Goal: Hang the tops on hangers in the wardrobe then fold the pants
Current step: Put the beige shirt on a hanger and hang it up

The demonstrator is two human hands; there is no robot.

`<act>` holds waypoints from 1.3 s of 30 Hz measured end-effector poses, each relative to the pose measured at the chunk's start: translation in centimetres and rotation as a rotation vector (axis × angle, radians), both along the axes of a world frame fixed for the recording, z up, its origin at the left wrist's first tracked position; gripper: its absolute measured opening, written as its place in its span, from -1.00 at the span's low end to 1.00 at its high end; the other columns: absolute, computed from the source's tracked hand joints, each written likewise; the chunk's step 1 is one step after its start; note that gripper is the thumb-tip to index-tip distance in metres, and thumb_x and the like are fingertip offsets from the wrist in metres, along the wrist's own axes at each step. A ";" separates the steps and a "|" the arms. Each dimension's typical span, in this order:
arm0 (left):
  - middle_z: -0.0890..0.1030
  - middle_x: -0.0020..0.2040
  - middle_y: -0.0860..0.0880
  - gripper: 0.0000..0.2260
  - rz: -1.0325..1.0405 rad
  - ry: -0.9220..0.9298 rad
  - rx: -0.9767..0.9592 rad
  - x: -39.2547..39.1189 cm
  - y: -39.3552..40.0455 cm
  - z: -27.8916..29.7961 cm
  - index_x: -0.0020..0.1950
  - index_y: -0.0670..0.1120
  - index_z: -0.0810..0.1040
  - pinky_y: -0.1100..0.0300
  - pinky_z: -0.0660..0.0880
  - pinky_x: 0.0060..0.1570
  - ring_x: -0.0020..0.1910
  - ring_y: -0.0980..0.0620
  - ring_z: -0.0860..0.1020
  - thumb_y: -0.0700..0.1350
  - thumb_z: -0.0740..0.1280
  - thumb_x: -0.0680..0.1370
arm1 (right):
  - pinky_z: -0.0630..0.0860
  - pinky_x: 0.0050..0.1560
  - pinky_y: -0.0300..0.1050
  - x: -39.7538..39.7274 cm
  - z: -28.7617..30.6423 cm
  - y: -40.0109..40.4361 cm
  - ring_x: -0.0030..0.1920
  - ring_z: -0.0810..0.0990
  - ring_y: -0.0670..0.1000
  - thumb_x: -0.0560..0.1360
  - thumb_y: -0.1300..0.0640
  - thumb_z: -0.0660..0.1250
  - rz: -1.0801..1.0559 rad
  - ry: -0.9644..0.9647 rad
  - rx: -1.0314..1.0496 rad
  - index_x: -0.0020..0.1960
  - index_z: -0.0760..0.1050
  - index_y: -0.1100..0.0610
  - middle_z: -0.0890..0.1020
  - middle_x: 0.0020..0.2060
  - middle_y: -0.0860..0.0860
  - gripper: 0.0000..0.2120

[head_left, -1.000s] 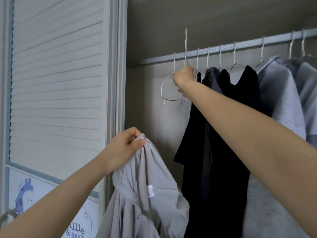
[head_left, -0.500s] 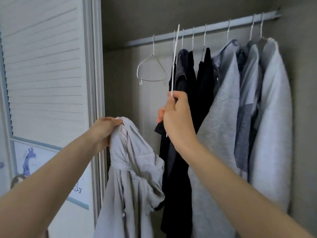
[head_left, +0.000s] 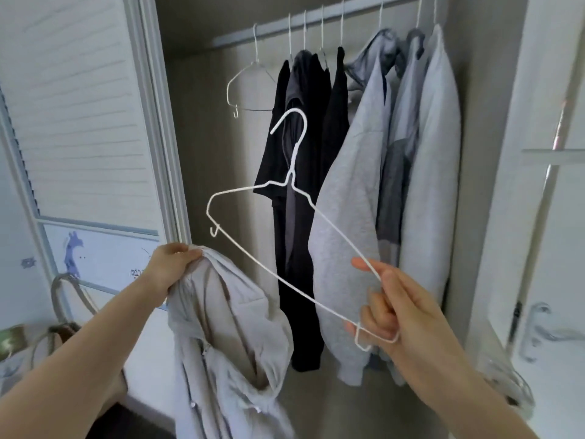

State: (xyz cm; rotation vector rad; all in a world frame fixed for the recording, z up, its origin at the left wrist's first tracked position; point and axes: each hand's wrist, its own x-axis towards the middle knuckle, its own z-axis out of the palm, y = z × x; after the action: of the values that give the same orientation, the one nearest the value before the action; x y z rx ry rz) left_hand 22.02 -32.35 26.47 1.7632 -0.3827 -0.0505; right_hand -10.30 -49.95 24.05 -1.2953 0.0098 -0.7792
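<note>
The thin white wire hanger point(head_left: 286, 217) has come off the wardrobe rail point(head_left: 316, 22) — now mid-frame, tilted, its lower right corner pinched by the right hand point(head_left: 399, 308). The left hand point(head_left: 169, 270) grips the pale grey top point(head_left: 228, 343) by its upper edge — lower left of centre.

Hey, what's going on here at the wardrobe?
A person is partway through hanging a top. The right hand grips one end of a white wire hanger, held free of the rail. The left hand holds up a light grey top by its upper edge; it is not on the hanger yet. On the rail hang dark tops, grey tops and one empty hanger.
</note>
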 end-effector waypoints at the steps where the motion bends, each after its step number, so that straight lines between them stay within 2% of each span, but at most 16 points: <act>1: 0.62 -0.09 -0.22 -0.86 0.017 0.000 -0.005 0.2 0.5 -0.6 -0.03 -0.25 0.59 0.00 0.50 0.03 -0.13 -0.13 0.55 -0.17 0.42 0.53 | 0.51 -0.24 -0.05 -0.6 -0.7 -0.1 -0.52 0.15 -0.04 0.51 -0.06 0.19 0.045 0.021 0.023 0.19 0.57 0.06 0.13 -0.51 -0.06 -0.64; 3: 0.60 -0.12 -0.22 -0.92 0.044 0.000 -0.026 0.4 1.5 -1.7 -0.07 -0.20 0.59 0.04 0.49 -0.04 -0.19 -0.11 0.53 -0.19 0.40 0.54 | 0.48 -0.29 -0.12 -1.6 -1.7 -0.5 -0.51 0.13 -0.04 0.49 -0.11 0.25 0.137 0.068 0.029 0.21 0.56 0.08 0.13 -0.51 -0.07 -0.61; 5: 0.59 -0.15 -0.20 -0.92 0.054 0.017 -0.065 0.8 2.6 -2.6 -0.13 -0.14 0.58 0.08 0.49 -0.11 -0.25 -0.08 0.53 -0.18 0.39 0.55 | 0.28 -0.33 -0.16 -2.1 -2.3 -1.0 -0.50 0.11 -0.03 0.51 -0.16 0.28 0.172 0.103 -0.021 0.24 0.54 0.10 0.13 -0.51 -0.08 -0.57; 7: 0.59 -0.17 -0.19 -0.89 0.038 0.036 -0.117 1.1 3.9 -3.0 -0.16 -0.11 0.57 0.09 0.51 -0.13 -0.26 -0.07 0.54 -0.18 0.37 0.57 | 0.11 -0.28 -0.03 -2.3 -2.6 -1.2 -0.49 0.09 -0.02 0.50 -0.19 0.29 0.178 0.154 -0.068 0.27 0.52 0.10 0.12 -0.49 -0.07 -0.52; 12: 0.61 -0.21 -0.08 -0.86 -0.072 -0.046 -0.074 1.7 6.4 -2.8 -0.17 -0.07 0.57 0.15 0.51 -0.17 -0.26 0.00 0.56 -0.17 0.35 0.58 | 0.38 -0.33 -0.08 -2.0 -1.9 -1.0 -0.51 0.12 -0.04 0.46 -0.17 0.35 0.209 0.197 -0.058 0.24 0.53 0.14 0.12 -0.50 -0.07 -0.51; 15: 0.63 -0.22 -0.05 -0.86 -0.114 -0.105 -0.004 2.0 7.9 -2.4 -0.19 -0.02 0.56 0.16 0.49 -0.19 -0.28 0.02 0.57 -0.12 0.36 0.58 | 0.43 -0.35 -0.13 -1.9 -0.9 -0.4 -0.52 0.10 -0.05 0.42 -0.16 0.38 0.196 0.233 -0.059 0.21 0.55 0.16 0.11 -0.51 -0.07 -0.50; 18: 0.65 -0.24 -0.04 -0.85 -0.161 -0.130 0.004 1.7 8.9 -2.0 -0.18 -0.02 0.52 0.17 0.50 -0.20 -0.30 0.03 0.57 -0.12 0.35 0.59 | 0.36 -0.47 -0.22 -2.2 -0.4 -0.1 -0.54 0.09 -0.06 0.46 -0.13 0.30 0.169 0.256 -0.128 0.18 0.57 0.16 0.10 -0.52 -0.06 -0.55; 22: 0.64 -0.22 -0.13 -0.89 -0.295 -0.173 0.068 0.2 8.4 -1.0 -0.06 -0.15 0.49 0.27 0.51 -0.30 -0.29 -0.02 0.55 -0.12 0.32 0.61 | 0.32 -0.45 -0.25 -0.6 -1.2 1.3 -0.53 0.08 -0.06 0.48 -0.11 0.24 0.127 0.286 -0.192 0.14 0.60 0.13 0.10 -0.53 -0.06 -0.60; 24: 0.59 -0.25 -0.14 -0.88 -0.363 -0.259 0.112 -1.2 7.2 -0.2 -0.07 -0.17 0.48 0.37 0.46 -0.37 -0.32 0.04 0.52 -0.13 0.31 0.61 | 0.24 -0.44 -0.25 0.9 -1.9 2.1 -0.51 0.06 -0.05 0.52 -0.06 0.20 0.088 0.284 -0.236 0.12 0.61 0.11 0.10 -0.54 -0.05 -0.65; 26: 0.57 -0.29 -0.07 -0.87 -0.391 -0.326 0.083 -2.6 5.9 0.6 -0.14 -0.10 0.50 0.42 0.42 -0.39 -0.39 0.16 0.51 -0.14 0.32 0.61 | 0.31 -0.46 -0.26 2.2 -2.6 2.7 -0.51 0.08 -0.03 0.56 -0.02 0.16 0.036 0.320 -0.301 0.09 0.62 0.09 0.13 -0.54 -0.03 -0.69; 28: 0.58 -0.29 0.00 -0.85 -0.379 -0.321 -0.021 -3.6 4.9 1.7 -0.18 -0.03 0.52 0.42 0.43 -0.31 -0.37 0.23 0.54 -0.13 0.32 0.60 | 0.37 -0.43 -0.23 3.0 -3.2 3.0 -0.52 0.10 -0.03 0.56 -0.03 0.18 0.010 0.315 -0.268 -0.03 0.62 0.11 0.13 -0.54 -0.03 -0.70; 30: 0.60 -0.20 -0.01 -0.82 -0.438 -0.257 -0.125 -4.3 4.5 2.9 -0.18 0.02 0.58 0.25 0.47 -0.09 -0.19 0.11 0.58 -0.08 0.30 0.61 | 0.32 -0.36 -0.15 3.1 -3.5 2.9 -0.53 0.09 -0.04 0.50 -0.07 0.23 -0.018 0.249 -0.143 -0.19 0.57 0.15 0.11 -0.55 -0.03 -0.69; 32: 0.63 -0.11 0.00 -0.83 -0.548 -0.252 -0.165 -5.0 4.3 4.1 -0.12 0.07 0.63 0.15 0.47 -0.01 -0.09 0.05 0.58 -0.03 0.28 0.62 | 0.25 -0.32 -0.09 2.9 -3.4 2.3 -0.54 0.08 -0.06 0.50 -0.06 0.21 -0.040 0.161 -0.046 -0.26 0.54 0.15 0.10 -0.58 -0.07 -0.68; 34: 0.66 -0.07 0.07 -0.85 -0.604 -0.427 -0.122 -5.7 3.9 5.2 0.00 0.07 0.65 0.27 0.49 0.00 -0.08 0.13 0.59 0.01 0.27 0.61 | 0.32 -0.33 -0.12 2.5 -3.0 1.7 -0.56 0.09 -0.08 0.52 -0.06 0.19 -0.022 0.079 0.042 -0.27 0.55 0.12 0.09 -0.59 -0.10 -0.66; 36: 0.67 -0.09 0.08 -0.81 -0.583 -0.710 0.010 -6.1 3.6 6.3 0.12 0.04 0.65 0.35 0.47 -0.05 -0.10 0.12 0.60 -0.02 0.27 0.61 | 0.40 -0.34 -0.15 2.0 -2.4 1.0 -0.55 0.06 -0.07 0.54 -0.07 0.17 0.011 0.010 0.126 -0.29 0.55 0.10 0.04 -0.58 -0.09 -0.64; 39: 0.63 0.04 0.00 -0.70 -0.431 -0.955 0.267 -5.2 3.3 6.9 0.31 0.01 0.57 0.03 0.40 0.14 0.05 -0.12 0.50 0.00 0.26 0.60 | 0.42 -0.29 -0.12 1.2 -1.9 0.0 -0.52 0.02 -0.04 0.56 -0.07 0.12 0.057 -0.019 0.180 -0.33 0.54 0.04 0.00 -0.55 -0.08 -0.60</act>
State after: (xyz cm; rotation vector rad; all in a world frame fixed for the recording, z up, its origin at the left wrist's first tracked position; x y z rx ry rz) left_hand 16.78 -29.05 33.40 1.8402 -1.4972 0.4694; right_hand -9.13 -49.96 22.14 -1.1126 0.0269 -0.7253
